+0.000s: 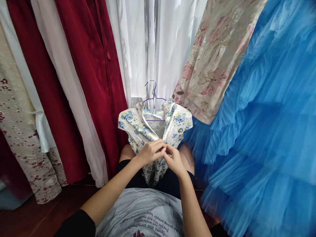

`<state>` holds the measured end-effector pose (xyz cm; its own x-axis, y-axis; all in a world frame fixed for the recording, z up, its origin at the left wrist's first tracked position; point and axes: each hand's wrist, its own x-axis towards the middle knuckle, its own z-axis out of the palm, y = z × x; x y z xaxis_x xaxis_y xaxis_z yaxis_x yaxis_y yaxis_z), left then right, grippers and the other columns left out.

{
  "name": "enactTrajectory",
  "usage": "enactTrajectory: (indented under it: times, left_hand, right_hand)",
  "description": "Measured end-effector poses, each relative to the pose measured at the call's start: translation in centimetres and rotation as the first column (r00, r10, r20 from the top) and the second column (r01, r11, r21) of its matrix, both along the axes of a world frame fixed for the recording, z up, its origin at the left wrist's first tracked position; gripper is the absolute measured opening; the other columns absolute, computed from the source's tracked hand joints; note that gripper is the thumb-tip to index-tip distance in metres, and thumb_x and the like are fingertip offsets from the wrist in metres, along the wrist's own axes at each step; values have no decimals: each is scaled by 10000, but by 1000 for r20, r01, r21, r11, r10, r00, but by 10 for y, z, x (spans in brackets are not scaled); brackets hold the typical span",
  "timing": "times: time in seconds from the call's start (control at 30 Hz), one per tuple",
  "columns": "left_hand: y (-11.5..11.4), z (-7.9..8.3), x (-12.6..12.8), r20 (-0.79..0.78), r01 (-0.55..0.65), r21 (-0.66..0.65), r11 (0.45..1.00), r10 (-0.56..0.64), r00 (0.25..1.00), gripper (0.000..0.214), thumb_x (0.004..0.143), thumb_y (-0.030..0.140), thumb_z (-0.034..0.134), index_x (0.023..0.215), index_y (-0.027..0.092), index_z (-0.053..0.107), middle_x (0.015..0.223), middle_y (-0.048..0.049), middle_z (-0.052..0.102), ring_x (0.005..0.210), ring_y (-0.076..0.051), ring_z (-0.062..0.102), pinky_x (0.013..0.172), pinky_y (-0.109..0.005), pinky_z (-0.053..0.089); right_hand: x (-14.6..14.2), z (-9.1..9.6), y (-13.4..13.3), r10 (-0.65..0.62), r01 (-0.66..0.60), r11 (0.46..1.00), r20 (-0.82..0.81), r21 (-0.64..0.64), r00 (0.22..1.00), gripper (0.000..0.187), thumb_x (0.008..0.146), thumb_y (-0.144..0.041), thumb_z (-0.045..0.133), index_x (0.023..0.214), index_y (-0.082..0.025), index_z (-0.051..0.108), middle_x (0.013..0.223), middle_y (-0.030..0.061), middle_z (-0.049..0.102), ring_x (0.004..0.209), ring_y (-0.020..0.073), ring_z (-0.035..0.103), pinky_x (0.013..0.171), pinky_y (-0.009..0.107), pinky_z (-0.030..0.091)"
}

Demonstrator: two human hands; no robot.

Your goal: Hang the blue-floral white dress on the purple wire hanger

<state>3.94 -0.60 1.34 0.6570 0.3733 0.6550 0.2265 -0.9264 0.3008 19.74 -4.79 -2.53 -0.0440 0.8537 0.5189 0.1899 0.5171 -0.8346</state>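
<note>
A cream blouse (138,121) with blue and yellow flowers hangs by its shoulders on a thin purple hanger (154,95), its front facing me and its neckline forming a deep V. At the bottom of that V, my left hand (151,152) pinches the front edge of the cloth. Close against it, my right hand (173,160) also has its thumb and fingers pinched together on the blouse front. Whatever small part lies between the fingertips is hidden. The lower part of the blouse drapes between my bare knees.
Dark red dresses (91,65), a pale pink length of cloth (66,82) and a beige flowered garment (32,154) hang at left. White cloth (172,49) hangs behind the hanger. At right are a pink-flowered garment (214,65) and a full blue tulle skirt (271,131). Reddish-brown floor (64,210) shows below.
</note>
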Motion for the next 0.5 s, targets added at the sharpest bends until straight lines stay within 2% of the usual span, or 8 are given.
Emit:
enactTrajectory:
  times: [0.13, 0.2, 0.27, 0.33, 0.4, 0.43, 0.5]
  left_hand:
    - [8, -6, -6, 139, -80, -102, 991, 94, 986, 71, 955, 180, 506, 976, 203, 570, 949, -42, 594, 900, -176, 600, 846, -306, 492]
    - [21, -12, -10, 217, -163, -160, 973, 196, 956, 133, 913, 151, 534, 1027, 212, 569, 1008, -51, 601, 953, -189, 614, 882, -321, 507]
    - [40, -18, -14, 229, -255, -192, 948, 296, 927, 252, 869, 125, 552, 1101, 220, 570, 1106, -68, 603, 964, -196, 622, 855, -320, 523]
    - [60, -20, -16, 167, -344, -191, 919, 376, 912, 403, 840, 116, 564, 1225, 235, 552, 1241, -83, 592, 891, -187, 631, 813, -325, 529]
    - [76, -21, -15, 31, -413, -162, 896, 423, 906, 519, 836, 128, 572, 1337, 246, 509, 1342, -99, 575, 813, -180, 633, 814, -351, 525]
    - [81, -22, -13, -51, -436, -135, 890, 434, 900, 511, 839, 140, 577, 1338, 237, 520, 1334, -107, 591, 805, -189, 635, 827, -367, 519]
    - [84, -23, -8, -180, -456, -88, 886, 436, 882, 341, 846, 167, 583, 1185, 197, 615, 1172, -111, 669, 826, -225, 641, 822, -378, 507]
  right_hand:
    - [-6, -7, 11, 30, -33, 999, -91, -35, 995, 224, 949, -384, 575, 820, -201, 569, 713, -9, 580, 663, 159, 547, 634, 273, 412]
    - [-7, -12, 16, 42, -50, 996, -123, -67, 992, 203, 940, -386, 588, 855, -202, 582, 710, -10, 597, 658, 161, 566, 634, 274, 418]
    - [-8, -16, 19, 53, -63, 993, -103, -99, 993, 198, 936, -389, 591, 868, -203, 593, 697, -12, 605, 656, 163, 575, 639, 276, 421]
    - [-8, -18, 20, 85, -93, 987, -65, -134, 994, 209, 937, -394, 586, 856, -202, 597, 673, -14, 609, 648, 164, 576, 645, 279, 425]
    - [-8, -18, 21, 118, -123, 978, -37, -166, 992, 214, 937, -394, 580, 849, -200, 597, 653, -16, 612, 638, 162, 573, 646, 280, 426]
    - [-8, -17, 21, 133, -135, 974, -25, -181, 991, 215, 936, -394, 578, 848, -199, 599, 648, -17, 613, 632, 161, 571, 643, 280, 426]
    - [-7, -17, 20, 150, -147, 968, -3, -202, 989, 221, 935, -396, 571, 849, -196, 608, 641, -16, 618, 615, 158, 562, 626, 278, 421]
